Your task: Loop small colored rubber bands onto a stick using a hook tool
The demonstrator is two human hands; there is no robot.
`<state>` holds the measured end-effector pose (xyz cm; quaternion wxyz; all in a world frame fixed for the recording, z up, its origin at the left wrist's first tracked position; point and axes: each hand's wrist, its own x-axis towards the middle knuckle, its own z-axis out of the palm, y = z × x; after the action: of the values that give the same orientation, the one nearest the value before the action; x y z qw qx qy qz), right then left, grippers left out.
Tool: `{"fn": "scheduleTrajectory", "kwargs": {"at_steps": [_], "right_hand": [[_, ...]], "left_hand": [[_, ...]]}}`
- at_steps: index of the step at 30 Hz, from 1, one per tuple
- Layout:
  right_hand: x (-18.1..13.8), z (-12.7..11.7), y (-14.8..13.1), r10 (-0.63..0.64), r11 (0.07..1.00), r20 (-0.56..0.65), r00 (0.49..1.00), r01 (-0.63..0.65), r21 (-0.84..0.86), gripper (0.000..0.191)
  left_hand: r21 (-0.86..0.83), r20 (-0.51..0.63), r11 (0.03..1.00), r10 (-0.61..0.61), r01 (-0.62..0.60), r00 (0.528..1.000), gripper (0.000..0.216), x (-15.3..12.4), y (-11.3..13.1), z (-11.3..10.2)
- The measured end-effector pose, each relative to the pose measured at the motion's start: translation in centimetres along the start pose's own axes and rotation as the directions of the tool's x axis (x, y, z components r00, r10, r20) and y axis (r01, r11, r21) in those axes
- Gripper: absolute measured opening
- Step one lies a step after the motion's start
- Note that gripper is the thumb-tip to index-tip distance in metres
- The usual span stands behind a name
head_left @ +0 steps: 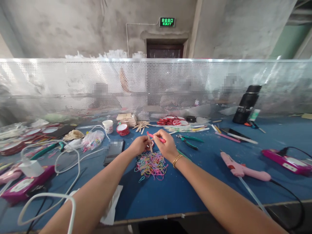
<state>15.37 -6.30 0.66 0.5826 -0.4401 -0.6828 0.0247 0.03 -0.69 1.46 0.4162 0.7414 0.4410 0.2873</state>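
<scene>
My left hand (140,145) is closed on a flat wooden stick (150,145), which stands roughly upright over the pile. In my right hand (168,145) is a red pen (162,140), its far end reaching across the upper part of the stick. Whether the pen touches the wood cannot be made out. Directly below both hands lies a loose heap of small coloured elastic bands (151,166). Just right of my right hand, green-handled pliers (191,139) rest on the blue table (156,201). A dark phone (114,151) lies left of my left hand.
A pink glue gun (243,169) and a purple power strip (285,161) sit at right. Behind are a paper cup (108,126), red-rimmed discs (123,129), wooden sticks (141,125) and a black bottle (246,104). White cable (75,156) loops at left. A perforated screen (156,87) edges the table.
</scene>
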Motion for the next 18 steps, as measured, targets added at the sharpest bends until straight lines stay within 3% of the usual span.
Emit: {"fn": "scheduleTrajectory", "kwargs": {"at_steps": [18], "right_hand": [[0.51, -0.15, 0.34, 0.011, 1.0, -0.064, 0.998, -0.012, -0.017, 0.014]], "left_hand": [[-0.131, 0.038, 0.988, -0.072, 0.077, 0.997, 0.016, 0.17, 0.61, 0.07]]}}
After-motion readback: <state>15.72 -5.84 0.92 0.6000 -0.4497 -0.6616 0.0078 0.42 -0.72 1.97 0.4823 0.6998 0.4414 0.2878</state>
